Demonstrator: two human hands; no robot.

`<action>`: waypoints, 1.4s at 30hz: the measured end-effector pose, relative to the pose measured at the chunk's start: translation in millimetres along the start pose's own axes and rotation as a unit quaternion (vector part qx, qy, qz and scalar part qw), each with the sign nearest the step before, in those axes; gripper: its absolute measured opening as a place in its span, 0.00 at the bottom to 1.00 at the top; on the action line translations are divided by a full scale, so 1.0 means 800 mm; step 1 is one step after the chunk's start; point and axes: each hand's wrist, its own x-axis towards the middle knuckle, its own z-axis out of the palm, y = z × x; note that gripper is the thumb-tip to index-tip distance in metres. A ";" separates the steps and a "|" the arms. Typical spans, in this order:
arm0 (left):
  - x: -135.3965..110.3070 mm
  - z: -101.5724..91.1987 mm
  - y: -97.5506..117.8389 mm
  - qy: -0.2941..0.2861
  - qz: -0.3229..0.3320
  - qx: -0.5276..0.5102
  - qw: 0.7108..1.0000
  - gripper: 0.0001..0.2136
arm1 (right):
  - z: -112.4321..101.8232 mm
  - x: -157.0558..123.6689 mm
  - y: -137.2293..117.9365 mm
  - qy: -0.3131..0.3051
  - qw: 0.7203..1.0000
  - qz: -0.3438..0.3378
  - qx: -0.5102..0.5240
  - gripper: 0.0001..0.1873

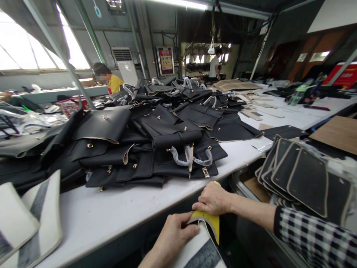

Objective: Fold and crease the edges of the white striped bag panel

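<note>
A heap of bag panels (156, 137) lies on the table (111, 212), stretching from its near left toward the far middle. At the near left corner lie flat padded pieces (30, 219). Right of the table's edge, a fanned stack of oval base pieces (301, 175) sits in a bin. At the near edge, both hands (195, 216) meet on a folded piece (208, 223). Far right lie paper patterns (259, 106).
</note>
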 end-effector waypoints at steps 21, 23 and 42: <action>-0.003 0.013 -0.007 0.033 0.050 0.293 0.954 0.15 | 0.023 -0.021 -0.021 -0.067 0.997 0.048 -0.003 0.36; -0.004 0.014 -0.006 0.033 0.055 0.289 0.955 0.15 | 0.025 -0.028 -0.030 -0.068 0.995 0.070 -0.008 0.35; 0.025 -0.006 -0.004 -0.065 -0.081 -0.107 0.989 0.20 | 0.043 -0.077 -0.092 -0.053 0.976 0.193 0.081 0.26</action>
